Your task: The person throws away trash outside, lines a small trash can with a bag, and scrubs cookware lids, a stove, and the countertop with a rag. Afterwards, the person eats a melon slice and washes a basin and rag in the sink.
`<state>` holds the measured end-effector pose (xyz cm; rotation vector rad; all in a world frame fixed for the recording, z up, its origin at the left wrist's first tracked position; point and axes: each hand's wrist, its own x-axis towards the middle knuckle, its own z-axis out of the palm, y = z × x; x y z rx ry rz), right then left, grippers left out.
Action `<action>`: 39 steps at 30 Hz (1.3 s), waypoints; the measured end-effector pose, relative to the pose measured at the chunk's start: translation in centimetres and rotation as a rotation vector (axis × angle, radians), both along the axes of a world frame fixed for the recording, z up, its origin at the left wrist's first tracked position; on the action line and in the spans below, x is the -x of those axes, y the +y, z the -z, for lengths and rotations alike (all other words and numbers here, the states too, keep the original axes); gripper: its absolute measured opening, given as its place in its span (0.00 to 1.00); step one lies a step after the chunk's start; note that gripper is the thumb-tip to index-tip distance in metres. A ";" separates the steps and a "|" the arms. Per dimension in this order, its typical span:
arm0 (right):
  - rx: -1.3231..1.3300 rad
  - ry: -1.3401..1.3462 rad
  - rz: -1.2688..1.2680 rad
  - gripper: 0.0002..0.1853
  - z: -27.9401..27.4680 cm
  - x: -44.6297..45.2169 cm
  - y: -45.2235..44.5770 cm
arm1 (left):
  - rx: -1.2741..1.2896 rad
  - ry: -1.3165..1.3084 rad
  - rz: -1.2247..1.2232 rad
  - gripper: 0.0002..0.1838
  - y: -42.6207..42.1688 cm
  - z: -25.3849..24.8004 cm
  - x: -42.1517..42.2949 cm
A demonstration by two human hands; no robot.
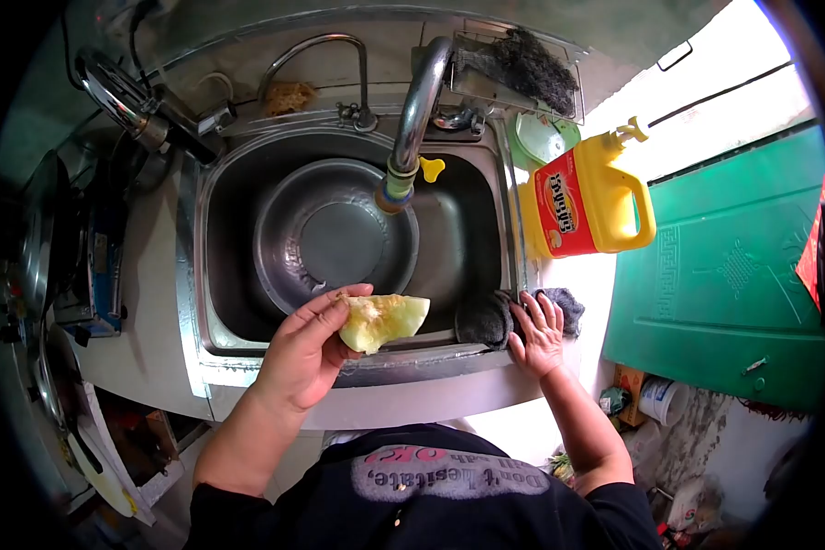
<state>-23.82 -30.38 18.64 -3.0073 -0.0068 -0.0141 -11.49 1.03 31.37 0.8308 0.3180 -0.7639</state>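
A pale green and yellow piece of fruit or vegetable (pixel 385 321), cut open with a fibrous middle, is pinched between the thumb and fingers of my left hand (pixel 307 344) over the sink's front edge. My right hand (pixel 538 335) rests with its fingers spread on a dark grey cloth (pixel 486 320) at the sink's front right corner. Inside the sink (pixel 458 229) sits a round metal basin (pixel 341 243), with a little water in its bottom. The thick faucet (pixel 422 110) hangs above the basin's right side.
A yellow jug with a red label (pixel 605 197) stands right of the sink. Behind it is a green-rimmed bowl (pixel 543 137). A wire rack (pixel 518 78) holds dark scrubbing material. A thin curved tap (pixel 362 82) rises at the back. Green door (pixel 724 275) at right; pans at left.
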 end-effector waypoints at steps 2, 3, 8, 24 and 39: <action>-0.007 0.004 -0.003 0.25 0.0 0.0 0.0 | -0.022 -0.025 0.008 0.14 -0.1 0.0 0.0; -0.005 0.006 -0.002 0.25 -0.1 0.1 -0.1 | -0.043 -0.051 0.014 0.14 -0.2 0.0 0.0; -0.012 0.011 -0.003 0.25 -0.1 -0.1 0.0 | 0.020 0.054 0.088 0.14 -0.2 -0.8 -0.3; -0.025 -0.026 -0.011 0.24 0.3 -0.1 -0.6 | 0.034 -0.073 0.408 0.21 -4.3 -6.1 -1.3; 0.012 0.014 -0.007 0.25 0.4 -0.2 -0.4 | 0.398 0.181 0.951 0.23 -3.2 -8.3 -1.9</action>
